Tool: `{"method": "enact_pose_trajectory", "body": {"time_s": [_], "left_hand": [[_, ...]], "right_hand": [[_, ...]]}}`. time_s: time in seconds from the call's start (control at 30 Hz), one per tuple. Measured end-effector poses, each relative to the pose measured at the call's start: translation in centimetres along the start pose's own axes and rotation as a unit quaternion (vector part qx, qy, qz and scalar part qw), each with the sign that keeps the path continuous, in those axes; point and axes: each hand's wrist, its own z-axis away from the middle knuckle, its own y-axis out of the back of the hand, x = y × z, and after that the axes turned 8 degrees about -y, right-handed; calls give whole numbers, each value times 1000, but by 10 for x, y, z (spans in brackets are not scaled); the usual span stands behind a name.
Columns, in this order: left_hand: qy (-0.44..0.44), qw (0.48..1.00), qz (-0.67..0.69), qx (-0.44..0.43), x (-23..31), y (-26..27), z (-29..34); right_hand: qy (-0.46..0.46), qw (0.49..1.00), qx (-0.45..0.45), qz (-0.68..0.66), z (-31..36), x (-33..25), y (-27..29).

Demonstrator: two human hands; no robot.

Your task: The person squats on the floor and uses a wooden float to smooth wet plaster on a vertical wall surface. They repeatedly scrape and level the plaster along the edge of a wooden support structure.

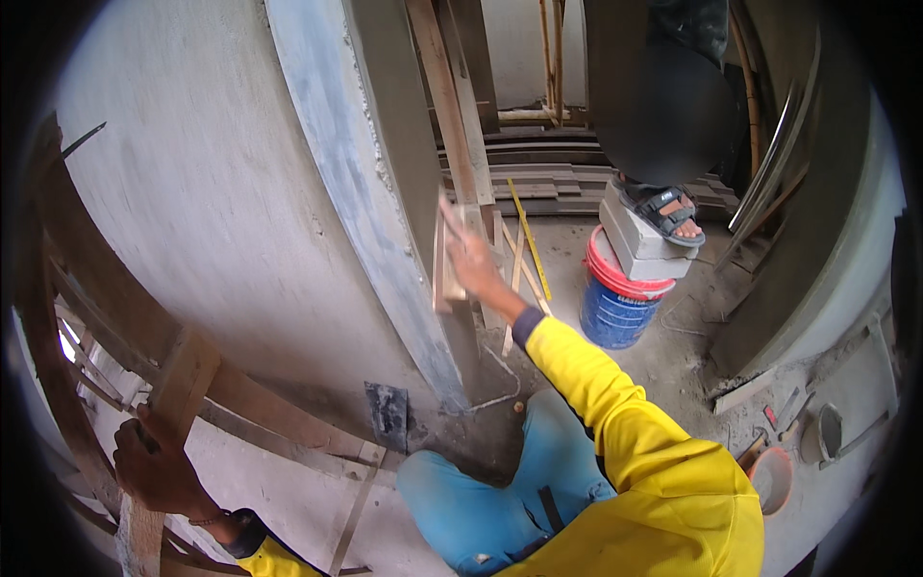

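At the left edge, my left hand (156, 464) is closed round an upright wooden plank (187, 377). My right arm, in a yellow sleeve, reaches forward to the side of a plastered wall end (392, 125). There my right hand (471, 262) is wrapped round what looks like a wooden plastering float (441, 262), its flat board against the grey side face. The fingers are slightly blurred, and the float's handle is mostly hidden by them. A pale, smeared strip of plaster (327, 115) runs down the front face of the wall end.
A person's sandalled foot (678, 216) rests on light blocks (635, 236) stacked on a blue bucket (620, 313) with a red rim. Yellow and wooden strips (529, 240) lean beyond my right hand. Several hand tools, a small orange bucket (771, 478) and a dark square plate (386, 415) lie around.
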Motion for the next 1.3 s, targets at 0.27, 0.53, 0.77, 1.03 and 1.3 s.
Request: {"method": "enact_pose_trajectory", "body": {"time_s": [0.27, 0.53, 0.77, 1.03, 1.3], "left_hand": [[23, 1000, 2, -15, 4, 2, -1], [20, 998, 44, -30, 13, 5, 1], [-1, 999, 6, -41, -2, 11, -4], [13, 998, 42, -50, 7, 10, 0], [15, 998, 41, -41, 12, 7, -1]], "right_hand": [[-114, 991, -14, 70, 74, 49, -14], [-103, 995, -11, 5, 5, 10, 19], [-7, 1000, -18, 10, 41, -6, -10], [-71, 997, 14, 16, 69, 33, -9], [9, 1000, 7, -14, -80, -53, 31]]}}
